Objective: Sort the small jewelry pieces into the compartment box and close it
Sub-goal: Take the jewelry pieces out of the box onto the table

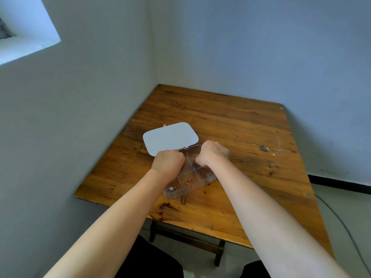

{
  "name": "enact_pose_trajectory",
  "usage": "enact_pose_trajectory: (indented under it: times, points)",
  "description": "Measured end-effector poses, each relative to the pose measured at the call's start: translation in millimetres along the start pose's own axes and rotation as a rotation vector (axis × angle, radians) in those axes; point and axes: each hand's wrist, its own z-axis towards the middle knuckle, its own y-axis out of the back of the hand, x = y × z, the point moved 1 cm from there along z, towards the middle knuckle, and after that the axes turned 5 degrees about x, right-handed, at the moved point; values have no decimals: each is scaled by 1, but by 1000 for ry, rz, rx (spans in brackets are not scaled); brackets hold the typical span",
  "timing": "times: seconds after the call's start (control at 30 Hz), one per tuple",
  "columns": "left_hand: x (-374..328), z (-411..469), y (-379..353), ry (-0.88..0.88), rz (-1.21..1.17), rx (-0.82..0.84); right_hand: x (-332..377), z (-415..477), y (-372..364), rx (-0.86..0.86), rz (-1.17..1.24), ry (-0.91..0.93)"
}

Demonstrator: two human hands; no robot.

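Note:
A clear plastic compartment box [197,182] lies open on the wooden table [230,125], its lid [170,137] folded flat behind it and glaring white. Near compartments hold silver rings [170,189], gold pieces with a red one [188,182] and a small silver piece [208,174]. My left hand [168,162] is curled over the box's far left compartments, and my right hand [212,152] is curled over its far right part. The fingers of both hands point down and are hidden, so I cannot see what they hold.
The table stands in a corner, with walls close on the left and behind. A small gold piece [164,125] lies on the table just beyond the lid. A cable [341,219] runs on the floor to the right. A stool rail [186,237] shows under the front edge.

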Motion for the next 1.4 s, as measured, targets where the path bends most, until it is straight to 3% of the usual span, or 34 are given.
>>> enact_pose_trajectory:
  times: [0.13, 0.27, 0.47, 0.67, 0.87, 1.03, 1.2, 1.4]
  points:
    - [0, -3, -3, -28, -76, -53, -6, 0, -1, 92, 127, 39]
    - [8, -6, -1, 29, -388, -126, -21, -5, 9, 141, 321, 133]
    - [11, -4, 34, 63, -913, -420, -62, -26, 45, 59, 1034, 252]
    - [-32, 6, 85, -22, -1499, -461, -124, -42, 71, -143, 1441, 292]
    - [-106, 25, 100, -109, -1681, -296, -190, -49, 57, -282, 1318, 141]
    - [-160, 44, 78, -92, -1700, -92, -233, -40, 17, -291, 1002, -35]
    - [-188, 55, 45, -45, -1483, 44, -250, -29, -22, -266, 693, -85]
    - [-187, 60, 20, -16, -1083, 64, -251, -28, -37, -291, 530, -89]
